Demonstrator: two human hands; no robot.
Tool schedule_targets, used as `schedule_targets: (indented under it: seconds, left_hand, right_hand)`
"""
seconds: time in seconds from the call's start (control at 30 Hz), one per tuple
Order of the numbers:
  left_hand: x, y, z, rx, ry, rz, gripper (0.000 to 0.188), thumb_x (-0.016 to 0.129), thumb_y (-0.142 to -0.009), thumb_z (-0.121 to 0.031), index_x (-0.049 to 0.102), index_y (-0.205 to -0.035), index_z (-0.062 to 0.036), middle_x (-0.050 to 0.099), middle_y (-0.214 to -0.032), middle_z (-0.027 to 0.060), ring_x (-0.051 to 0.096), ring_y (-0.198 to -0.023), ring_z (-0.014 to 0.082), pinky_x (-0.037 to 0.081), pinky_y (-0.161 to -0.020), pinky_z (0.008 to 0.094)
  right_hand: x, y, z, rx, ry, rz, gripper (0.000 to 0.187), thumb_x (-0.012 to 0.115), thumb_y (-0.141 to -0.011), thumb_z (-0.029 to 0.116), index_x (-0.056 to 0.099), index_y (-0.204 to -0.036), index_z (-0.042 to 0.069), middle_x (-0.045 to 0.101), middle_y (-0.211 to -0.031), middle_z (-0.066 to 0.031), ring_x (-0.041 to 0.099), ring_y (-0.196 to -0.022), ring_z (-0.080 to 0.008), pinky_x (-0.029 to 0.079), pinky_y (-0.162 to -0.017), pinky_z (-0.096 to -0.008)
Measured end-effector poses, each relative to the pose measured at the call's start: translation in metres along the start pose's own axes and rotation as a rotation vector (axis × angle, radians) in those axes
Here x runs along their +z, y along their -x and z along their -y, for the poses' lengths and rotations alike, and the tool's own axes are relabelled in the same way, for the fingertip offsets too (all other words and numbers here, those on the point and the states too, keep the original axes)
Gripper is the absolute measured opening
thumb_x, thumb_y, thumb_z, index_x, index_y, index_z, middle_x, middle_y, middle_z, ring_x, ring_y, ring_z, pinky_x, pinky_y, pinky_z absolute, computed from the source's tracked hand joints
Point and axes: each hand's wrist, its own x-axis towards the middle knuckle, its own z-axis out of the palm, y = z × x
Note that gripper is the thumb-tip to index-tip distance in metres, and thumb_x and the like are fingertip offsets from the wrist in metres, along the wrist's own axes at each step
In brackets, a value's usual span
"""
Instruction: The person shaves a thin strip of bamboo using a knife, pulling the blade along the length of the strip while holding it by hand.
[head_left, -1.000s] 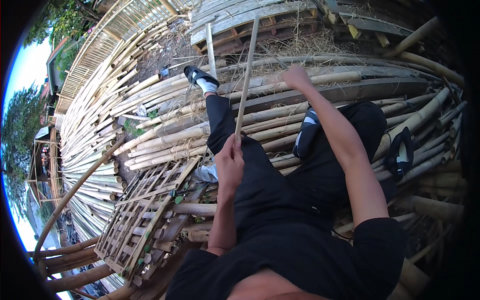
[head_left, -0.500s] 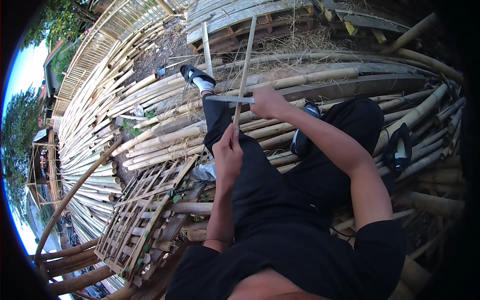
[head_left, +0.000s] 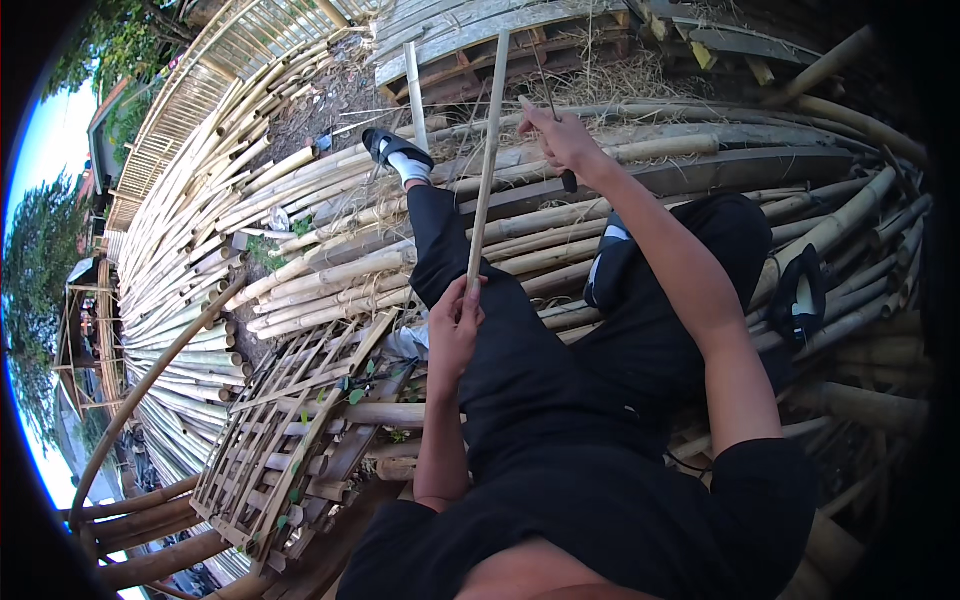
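My left hand (head_left: 455, 328) pinches the lower end of a long, flat bamboo strip (head_left: 488, 160), which rises away from me above my outstretched leg. To the right of the strip, my right hand (head_left: 568, 145) is closed around a knife with a dark handle (head_left: 569, 181). Its thin blade (head_left: 546, 82) sticks up past my fingers, seen nearly edge-on and apart from the strip. The index finger of that hand stretches out toward the strip without gripping it.
Another pale strip (head_left: 415, 100) stands beyond my sandalled foot (head_left: 397, 150). Bamboo poles (head_left: 340, 265) lie in rows under and around my legs. A slatted bamboo lattice (head_left: 290, 450) leans at the left. Wooden pallets (head_left: 480, 45) are at the back, and a loose sandal (head_left: 798, 300) lies right.
The knife has come off the strip and turned from lying across it to pointing upward. My right hand has moved up and right. My left hand has dropped slightly with the strip.
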Motion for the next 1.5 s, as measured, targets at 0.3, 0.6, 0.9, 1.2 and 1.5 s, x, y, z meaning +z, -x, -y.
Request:
schedule_targets:
  seconds: [0.3, 0.6, 0.9, 1.2, 1.5]
  left_hand:
    - [0.002, -0.008, 0.006, -0.070, 0.031, 0.241, 0.026, 0.051, -0.098, -0.025, 0.057, -0.101, -0.0002, 0.056, -0.063, 0.0012, 0.049, -0.053, 0.0041, 0.038, -0.048, 0.0193]
    - [0.027, -0.052, -0.050, 0.166, 0.269, 0.143, 0.027, 0.051, -0.098, -0.021, 0.054, -0.115, 0.0009, 0.057, -0.070, 0.0015, 0.053, -0.056, 0.0050, 0.041, -0.051, 0.0185]
    - [0.038, -0.066, -0.069, 0.297, 0.010, -0.144, 0.021, 0.052, -0.097, -0.014, 0.062, -0.106, 0.0017, 0.048, -0.060, -0.0026, 0.038, -0.054, 0.0025, 0.031, -0.048, 0.0204]
    - [0.047, -0.065, -0.080, 0.438, -0.175, -0.209, 0.022, 0.052, -0.097, -0.014, 0.060, -0.107, 0.0039, 0.049, -0.061, 0.0027, 0.043, -0.054, 0.0062, 0.036, -0.049, 0.0245]
    - [0.045, -0.069, -0.070, 0.370, -0.098, -0.162, 0.021, 0.052, -0.097, -0.017, 0.059, -0.103, 0.0013, 0.046, -0.063, -0.0018, 0.040, -0.057, 0.0039, 0.032, -0.051, 0.0221]
  right_hand:
    - [0.004, 0.007, 0.002, -0.153, -0.127, 0.021, 0.023, 0.059, -0.093, 0.029, 0.057, -0.086, 0.007, 0.032, -0.046, 0.0070, 0.028, -0.033, -0.0048, 0.021, -0.034, -0.0259]
    - [0.023, 0.029, 0.016, -0.230, -0.036, 0.287, 0.024, 0.055, -0.097, 0.027, 0.057, -0.093, 0.003, 0.031, -0.048, 0.0090, 0.026, -0.038, -0.0014, 0.023, -0.037, -0.0227]
    - [0.006, 0.027, 0.022, -0.510, 0.335, 0.039, 0.046, 0.053, -0.094, 0.039, 0.060, -0.066, 0.003, 0.041, -0.047, -0.0019, 0.044, -0.046, -0.0106, 0.035, -0.047, -0.0303]
    - [0.014, 0.027, -0.001, -0.703, 0.933, -0.032, 0.036, 0.060, -0.082, 0.031, 0.062, -0.065, -0.001, 0.054, -0.059, -0.0221, 0.054, -0.058, -0.0402, 0.044, -0.057, -0.0443]
    - [0.019, 0.032, 0.005, -0.542, 1.049, -0.012, 0.034, 0.058, -0.079, 0.028, 0.060, -0.063, -0.002, 0.056, -0.064, -0.0243, 0.057, -0.066, -0.0429, 0.048, -0.064, -0.0473]
